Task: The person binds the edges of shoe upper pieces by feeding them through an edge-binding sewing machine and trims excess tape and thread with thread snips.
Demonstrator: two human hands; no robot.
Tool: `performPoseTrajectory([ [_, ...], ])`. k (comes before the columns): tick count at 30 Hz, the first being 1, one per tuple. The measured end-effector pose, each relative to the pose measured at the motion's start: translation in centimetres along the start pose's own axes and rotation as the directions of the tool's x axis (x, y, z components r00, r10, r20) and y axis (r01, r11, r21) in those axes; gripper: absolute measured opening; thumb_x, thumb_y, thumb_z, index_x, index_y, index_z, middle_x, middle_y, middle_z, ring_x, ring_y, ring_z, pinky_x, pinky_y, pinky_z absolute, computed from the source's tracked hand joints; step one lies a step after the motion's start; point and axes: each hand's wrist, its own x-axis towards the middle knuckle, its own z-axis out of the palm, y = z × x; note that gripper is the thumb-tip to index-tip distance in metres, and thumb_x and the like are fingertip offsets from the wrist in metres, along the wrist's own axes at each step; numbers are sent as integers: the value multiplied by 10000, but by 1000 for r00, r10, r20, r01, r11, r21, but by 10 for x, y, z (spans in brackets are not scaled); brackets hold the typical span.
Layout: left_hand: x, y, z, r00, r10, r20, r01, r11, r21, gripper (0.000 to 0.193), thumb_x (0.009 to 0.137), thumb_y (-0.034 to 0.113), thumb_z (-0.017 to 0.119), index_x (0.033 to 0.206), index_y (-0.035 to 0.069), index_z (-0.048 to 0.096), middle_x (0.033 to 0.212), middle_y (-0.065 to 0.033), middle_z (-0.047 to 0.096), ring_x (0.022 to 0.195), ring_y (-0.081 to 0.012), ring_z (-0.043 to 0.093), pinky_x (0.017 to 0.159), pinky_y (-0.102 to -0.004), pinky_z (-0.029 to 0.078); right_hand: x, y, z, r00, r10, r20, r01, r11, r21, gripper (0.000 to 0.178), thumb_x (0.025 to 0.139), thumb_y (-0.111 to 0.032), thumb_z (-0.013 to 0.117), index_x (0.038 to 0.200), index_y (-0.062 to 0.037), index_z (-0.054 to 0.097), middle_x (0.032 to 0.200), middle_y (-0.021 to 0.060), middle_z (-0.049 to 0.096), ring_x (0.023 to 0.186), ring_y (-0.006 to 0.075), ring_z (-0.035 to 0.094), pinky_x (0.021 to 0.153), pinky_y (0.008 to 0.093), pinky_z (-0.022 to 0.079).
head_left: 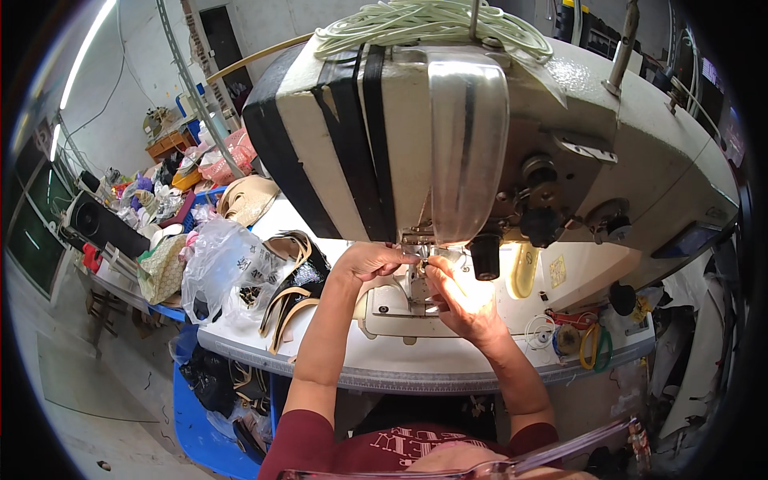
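Observation:
A large cream sewing machine (416,128), with black stripes on its head, stands over the white table. Under its needle area both my hands meet at the fingertips. My left hand (370,261) comes in from the left with its index finger stretched toward the needle and the other fingers curled. From the right, my right hand (468,302) reaches in under bright lamp light, thumb and fingers pinched together. Whatever lies between the fingertips is too small to make out. Below them lies the machine's metal bed plate (392,310).
Black and tan cut pieces (298,280) and a clear plastic bag (228,268) lie left of my hands. Yellow and green rings (596,346) sit at the table's right. A blue bin (200,432) stands below left. Pale cord (424,24) is coiled atop the machine.

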Motion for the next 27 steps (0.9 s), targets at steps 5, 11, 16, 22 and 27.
performPoseTrajectory([
  [5,1,2,3,999,39,-5,-39,999,4,150,662,100,727,621,32,600,499,33,432,408,-39,316,392,-206,195,-2,-3,-2,1000,22,22,-22,1000,-14,421,581,53,631,985,-34,554,994,84,586,640,205,599,521,271,484],
  [11,6,-4,-4,996,88,8,-88,996,-4,146,650,95,731,695,0,629,517,25,457,421,-48,328,399,-211,205,-4,-6,-3,997,75,12,-75,997,12,455,580,64,624,1018,-38,557,1035,87,575,667,209,608,540,269,491],
  [16,10,-10,-8,954,287,87,-295,951,93,186,717,33,632,898,19,589,787,-40,593,601,-95,513,484,-223,383,0,-7,-9,988,119,101,-121,992,19,445,590,77,614,1016,-37,551,1031,85,574,694,213,612,559,273,496],
  [22,37,-26,-15,586,804,104,-653,392,648,200,783,99,529,969,30,561,945,-80,582,880,-177,532,764,-298,418,0,-9,-6,980,178,85,-186,977,106,428,610,98,600,1009,-47,545,1037,106,566,766,246,607,596,289,505],
  [27,14,9,8,716,593,369,-472,21,881,185,780,105,510,948,64,575,874,-80,604,799,-213,556,716,-318,435,-5,-2,-4,992,126,24,-129,984,121,419,643,82,607,1040,-27,529,1045,144,557,766,251,610,586,286,507],
])
